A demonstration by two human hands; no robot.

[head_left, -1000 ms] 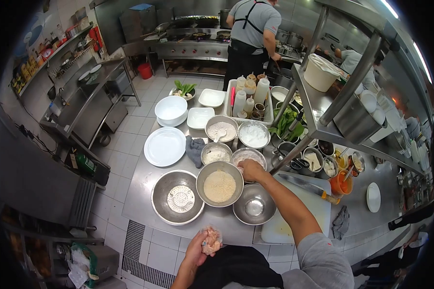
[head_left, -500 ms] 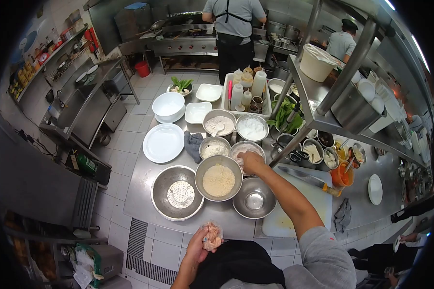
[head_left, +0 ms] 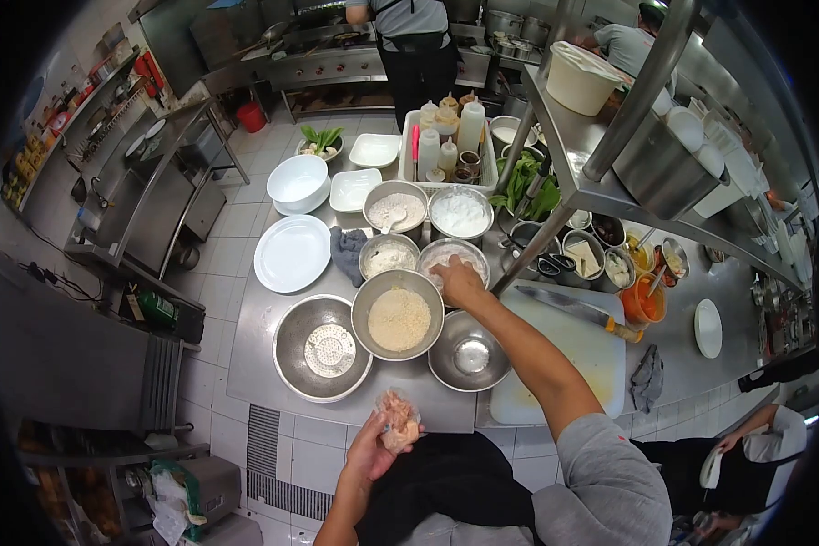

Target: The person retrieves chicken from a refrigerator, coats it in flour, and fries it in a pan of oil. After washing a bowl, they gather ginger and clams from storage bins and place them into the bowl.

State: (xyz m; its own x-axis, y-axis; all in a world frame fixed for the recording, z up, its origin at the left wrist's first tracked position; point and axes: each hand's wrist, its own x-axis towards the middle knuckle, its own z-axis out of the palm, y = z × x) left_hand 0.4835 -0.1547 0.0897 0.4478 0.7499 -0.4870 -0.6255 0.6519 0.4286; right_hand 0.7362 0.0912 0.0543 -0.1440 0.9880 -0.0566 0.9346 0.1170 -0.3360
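Note:
My left hand point(head_left: 366, 452) is closed around a clear plastic bag or tub of pale pink raw meat pieces point(head_left: 398, 423), held just off the table's front edge. My right hand point(head_left: 462, 282) reaches into a metal bowl of whitish flour point(head_left: 475, 257); its fingers are curled down at the powder, and what they hold is hidden. Just in front stands a metal bowl of breadcrumbs point(head_left: 399, 318). A bowl of pale flour point(head_left: 389, 258) is left of my right hand. An empty metal bowl point(head_left: 471, 353) and a perforated metal bowl point(head_left: 328, 350) stand nearest me.
White plates point(head_left: 292, 254) and bowls point(head_left: 298, 181) stand on the left. Sauce bottles point(head_left: 470, 127) fill a basket at the back. On the right, a knife point(head_left: 564, 306) lies on a cutting board point(head_left: 555, 364) below a steel shelf. Several people work nearby.
The view has shifted slightly, so the table things appear higher and further left. My right hand stays at the flour bowl; my left hand still holds the meat. A person at lower right shows more.

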